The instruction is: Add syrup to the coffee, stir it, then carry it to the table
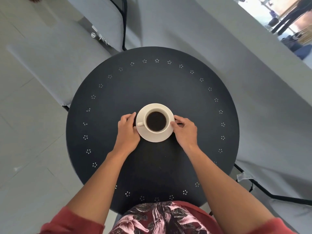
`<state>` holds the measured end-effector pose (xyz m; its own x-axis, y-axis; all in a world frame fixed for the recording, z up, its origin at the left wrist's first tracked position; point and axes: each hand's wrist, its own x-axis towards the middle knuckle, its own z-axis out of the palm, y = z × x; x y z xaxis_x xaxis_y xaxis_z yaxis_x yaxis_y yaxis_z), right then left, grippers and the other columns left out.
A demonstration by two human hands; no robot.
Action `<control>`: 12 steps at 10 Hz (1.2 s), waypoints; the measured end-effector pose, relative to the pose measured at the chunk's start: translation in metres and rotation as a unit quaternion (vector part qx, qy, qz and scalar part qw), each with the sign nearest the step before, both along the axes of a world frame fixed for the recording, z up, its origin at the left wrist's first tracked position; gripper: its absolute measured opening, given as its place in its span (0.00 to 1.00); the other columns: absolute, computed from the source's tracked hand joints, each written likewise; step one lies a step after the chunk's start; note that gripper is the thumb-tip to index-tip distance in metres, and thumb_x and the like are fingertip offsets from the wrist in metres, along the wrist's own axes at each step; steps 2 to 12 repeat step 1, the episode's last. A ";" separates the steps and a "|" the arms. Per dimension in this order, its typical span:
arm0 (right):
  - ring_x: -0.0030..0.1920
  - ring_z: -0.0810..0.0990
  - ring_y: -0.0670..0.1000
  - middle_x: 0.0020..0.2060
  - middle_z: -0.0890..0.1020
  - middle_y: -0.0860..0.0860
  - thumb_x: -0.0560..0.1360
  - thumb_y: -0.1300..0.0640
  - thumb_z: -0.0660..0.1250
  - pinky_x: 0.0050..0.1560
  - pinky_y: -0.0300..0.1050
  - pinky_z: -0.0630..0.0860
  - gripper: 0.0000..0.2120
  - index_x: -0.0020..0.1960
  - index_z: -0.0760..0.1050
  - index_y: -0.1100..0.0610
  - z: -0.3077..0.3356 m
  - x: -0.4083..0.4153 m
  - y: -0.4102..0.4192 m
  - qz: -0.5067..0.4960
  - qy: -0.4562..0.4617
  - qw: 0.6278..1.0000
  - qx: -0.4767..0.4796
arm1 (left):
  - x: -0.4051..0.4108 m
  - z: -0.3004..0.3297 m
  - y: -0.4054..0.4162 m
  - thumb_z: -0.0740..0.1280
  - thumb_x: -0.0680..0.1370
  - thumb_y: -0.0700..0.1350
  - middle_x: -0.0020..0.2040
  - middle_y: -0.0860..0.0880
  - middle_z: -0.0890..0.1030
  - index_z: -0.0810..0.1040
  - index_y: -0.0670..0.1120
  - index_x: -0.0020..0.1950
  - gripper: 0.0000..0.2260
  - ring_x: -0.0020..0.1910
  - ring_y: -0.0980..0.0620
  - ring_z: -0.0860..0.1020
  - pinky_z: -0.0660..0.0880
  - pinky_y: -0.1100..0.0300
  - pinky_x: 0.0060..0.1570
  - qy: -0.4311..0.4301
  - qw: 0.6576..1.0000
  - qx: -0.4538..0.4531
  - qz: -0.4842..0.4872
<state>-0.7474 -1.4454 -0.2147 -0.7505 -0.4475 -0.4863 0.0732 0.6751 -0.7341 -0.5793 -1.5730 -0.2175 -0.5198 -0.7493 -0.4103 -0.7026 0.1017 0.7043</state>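
- Head view: one round dark counter [194,102] fills the middle, its rim ringed with small clusters of punched holes.
- One white saucer [152,138] sits near the centre of the counter, flat on the surface.
- One white cup [166,115] stands upright on the saucer, filled with dark coffee [156,121]; its single handle points toward the person's left.
- Two bare hands flank the saucer, one on each side.
- The left hand [127,130] has its grip curled at the saucer's left rim, the fingertips touching the edge; whether it truly clamps the rim cannot be told.
- The right hand [185,130] lies at the right rim, thumb and fingers closed on the saucer's edge next to the cup.
- Two forearms reach in from the bottom, each ending in a red sleeve [70,223].
- A floral-patterned garment [160,218] shows at the bottom edge, between the arms.
- Grey cushioned seats [211,48] on black frames surround the counter.
- Pale floor tiles [25,149] lie to the left.
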 end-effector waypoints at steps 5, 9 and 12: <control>0.52 0.87 0.49 0.52 0.86 0.47 0.79 0.56 0.69 0.54 0.40 0.81 0.13 0.63 0.83 0.54 0.012 -0.008 0.010 -0.042 -0.034 0.998 0.010 | 0.021 0.001 0.013 0.61 0.81 0.36 0.76 0.50 0.63 0.62 0.45 0.79 0.26 0.77 0.51 0.60 0.59 0.58 0.75 -0.023 0.998 -0.051 0.033; 0.52 0.87 0.49 0.52 0.86 0.47 0.79 0.56 0.69 0.54 0.40 0.81 0.13 0.63 0.83 0.54 0.012 -0.008 0.010 -0.042 -0.034 0.998 0.010 | 0.021 0.001 0.013 0.61 0.81 0.36 0.76 0.50 0.63 0.62 0.45 0.79 0.26 0.77 0.51 0.60 0.59 0.58 0.75 -0.023 0.998 -0.051 0.033; 0.52 0.87 0.49 0.52 0.86 0.47 0.79 0.56 0.69 0.54 0.40 0.81 0.13 0.63 0.83 0.54 0.012 -0.008 0.010 -0.042 -0.034 0.998 0.010 | 0.021 0.001 0.013 0.61 0.81 0.36 0.76 0.50 0.63 0.62 0.45 0.79 0.26 0.77 0.51 0.60 0.59 0.58 0.75 -0.023 0.998 -0.051 0.033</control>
